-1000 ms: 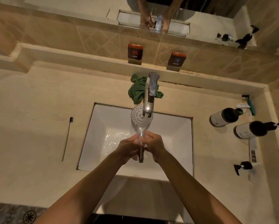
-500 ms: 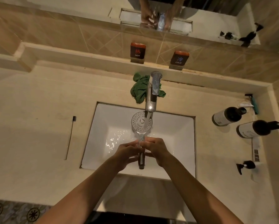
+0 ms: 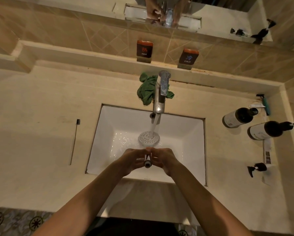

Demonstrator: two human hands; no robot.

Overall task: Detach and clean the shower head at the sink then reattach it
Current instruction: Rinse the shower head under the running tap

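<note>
We are well into the middle of the task: the shower head (image 3: 149,137) is already off its hose and we hold it over the white sink (image 3: 190,133), so the detaching is done, the rinsing is in hand, and the reattaching is wholly left to do. Nearest to us on the near side of the sink, our left hand (image 3: 133,160) and right hand (image 3: 163,159) come together around the chrome handle, fingers curled round it from either side, its open threaded end poking out toward us between the palms; both grips look closed and firm, though we cannot tell how hard they squeeze. Just beyond the hands, above the middle of the sink, the perforated white face of the shower head is turned upward and lies low in the basin, and the stream from the faucet (image 3: 160,97) at the sink's far edge lands on its far right rim. Water glistens on the sink floor to the left of the head. Behind the faucet, past the sink's back edge, the green cloth (image 3: 147,91) lies crumpled on the counter, and we judge it is still to be used for wiping or drying. Left of the sink lies a thin brush (image 3: 74,142), also a likely cleaning tool. Compared with half a second ago, the head sits lower and nearer to us, clear of the spout, with more of the falling stream visible.
</note>
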